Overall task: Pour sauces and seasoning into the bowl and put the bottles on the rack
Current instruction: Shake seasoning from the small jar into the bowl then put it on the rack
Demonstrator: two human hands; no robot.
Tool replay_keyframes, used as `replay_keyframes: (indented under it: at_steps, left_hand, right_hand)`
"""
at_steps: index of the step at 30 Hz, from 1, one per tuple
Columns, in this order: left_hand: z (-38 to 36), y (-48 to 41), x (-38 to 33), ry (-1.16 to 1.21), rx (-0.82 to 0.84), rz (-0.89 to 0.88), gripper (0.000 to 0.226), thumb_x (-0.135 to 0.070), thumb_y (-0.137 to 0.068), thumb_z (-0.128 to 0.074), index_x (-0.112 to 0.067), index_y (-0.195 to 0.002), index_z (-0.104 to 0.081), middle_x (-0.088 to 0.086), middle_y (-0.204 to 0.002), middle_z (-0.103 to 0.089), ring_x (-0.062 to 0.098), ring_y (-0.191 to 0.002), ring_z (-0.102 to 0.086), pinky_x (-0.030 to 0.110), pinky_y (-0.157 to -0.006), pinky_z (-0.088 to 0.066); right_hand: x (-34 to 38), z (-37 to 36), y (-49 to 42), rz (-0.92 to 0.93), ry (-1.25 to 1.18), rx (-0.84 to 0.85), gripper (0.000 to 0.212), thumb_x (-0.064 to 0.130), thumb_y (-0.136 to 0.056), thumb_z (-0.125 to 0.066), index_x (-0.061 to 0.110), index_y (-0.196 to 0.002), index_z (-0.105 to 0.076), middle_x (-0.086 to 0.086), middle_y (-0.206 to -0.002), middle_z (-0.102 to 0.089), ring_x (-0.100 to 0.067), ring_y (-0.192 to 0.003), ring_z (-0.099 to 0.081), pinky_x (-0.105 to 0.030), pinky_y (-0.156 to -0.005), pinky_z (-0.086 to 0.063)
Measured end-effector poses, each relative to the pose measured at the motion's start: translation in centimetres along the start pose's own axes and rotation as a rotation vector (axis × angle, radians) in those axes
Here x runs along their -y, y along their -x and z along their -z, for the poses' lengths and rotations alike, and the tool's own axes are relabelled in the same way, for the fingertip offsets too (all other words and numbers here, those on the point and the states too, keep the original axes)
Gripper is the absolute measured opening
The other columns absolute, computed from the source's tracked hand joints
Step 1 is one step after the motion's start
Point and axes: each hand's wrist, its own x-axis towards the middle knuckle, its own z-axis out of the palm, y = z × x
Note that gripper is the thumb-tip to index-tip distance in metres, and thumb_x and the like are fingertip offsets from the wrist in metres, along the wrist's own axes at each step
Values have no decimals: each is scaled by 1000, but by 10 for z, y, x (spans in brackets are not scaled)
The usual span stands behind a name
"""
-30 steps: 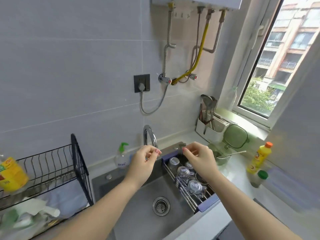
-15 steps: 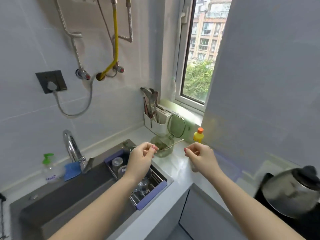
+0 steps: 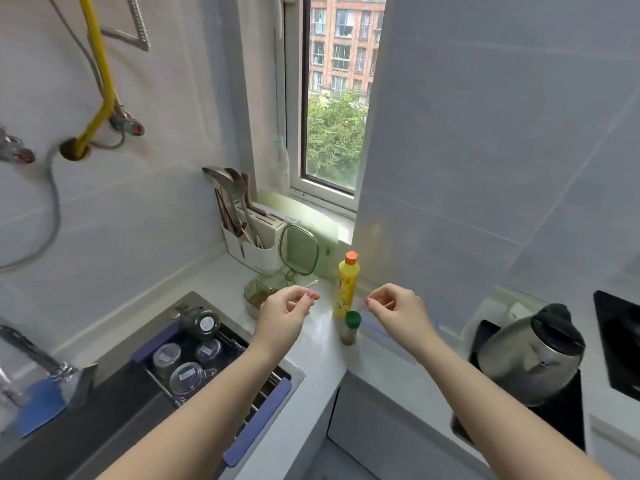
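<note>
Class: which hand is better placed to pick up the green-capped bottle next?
Probably the right hand: it hovers empty just beside the green-capped bottle, while the left hand is farther, near the bowl.

No label on any bottle is legible.

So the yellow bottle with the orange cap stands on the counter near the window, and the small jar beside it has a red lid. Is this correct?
Not quite. The lid of the small jar is green, not red; the head view shows it. The rest holds: the yellow bottle with the orange cap stands on the counter near the window, with the jar beside it.
</note>
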Motion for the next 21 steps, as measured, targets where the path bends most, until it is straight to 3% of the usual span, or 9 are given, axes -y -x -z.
replay_keyframes:
  at_steps: [7,12,15,18,21]
  left_hand:
    - [-8,-44,9,4,38,23,19,-24,-96,-57,-21,-95,-76,-8,-86,-71,15,-82,-68,35,-82,-54]
    - [-8,-65,21,-18,21,65,19,-23,-96,-57,-19,-96,-75,-9,-78,-66,5,-65,-59,25,-66,-45]
    - [-5,-76,30,-44,-19,102,13,-24,-94,-60,-20,-98,-72,-1,-85,-69,18,-78,-66,34,-74,-54]
    - [-3,-81,37,-59,-62,154,12,-25,-93,-62,-19,-101,-70,6,-94,-70,28,-91,-68,42,-87,-57]
    - [-5,-85,42,-70,-95,200,10,-22,-94,-62,-19,-99,-69,7,-95,-70,29,-93,-68,33,-82,-56]
  right_hand:
    - [-14,-13,-46,-5,112,31,14,21,-87,-69,10,-95,-70,-5,-91,-70,-16,-83,-62,-15,-64,-44]
    - [-35,-32,-76,-16,242,161,21,23,-84,-71,11,-101,-68,-7,-102,-66,-18,-90,-59,-26,-73,-44]
    - [-53,-42,-96,-6,308,256,26,23,-82,-73,11,-104,-66,-9,-107,-62,-21,-98,-58,-30,-81,-46]
    - [-71,-53,-116,10,358,334,32,21,-78,-75,11,-106,-64,-11,-110,-57,-24,-102,-56,-29,-76,-42]
    - [-88,-66,-135,49,451,435,38,19,-76,-74,8,-109,-60,-9,-110,-51,-26,-102,-54,-32,-76,-44]
